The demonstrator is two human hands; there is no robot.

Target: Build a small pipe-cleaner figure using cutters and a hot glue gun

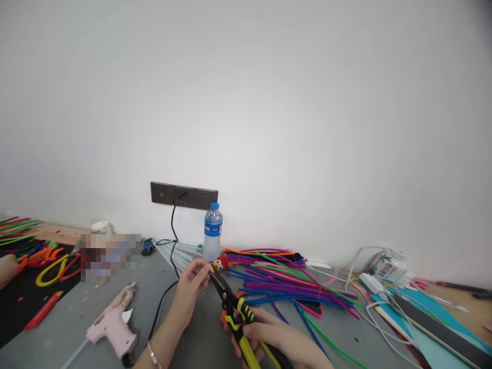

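Against a smooth pale wall with a dark socket strip, over a matte gray table strewn with thin, fuzzy pipe cleaners, a clear blue-capped bottle and a pale pink glue gun, grips black-and-yellow pliers in a curled right hand, angled up and leftward. Brings the bent left hand to the metal tip, fingers pinched, contents partly hidden. Has a small red figure with round white eyes right beside that tip, near the bottle's base.
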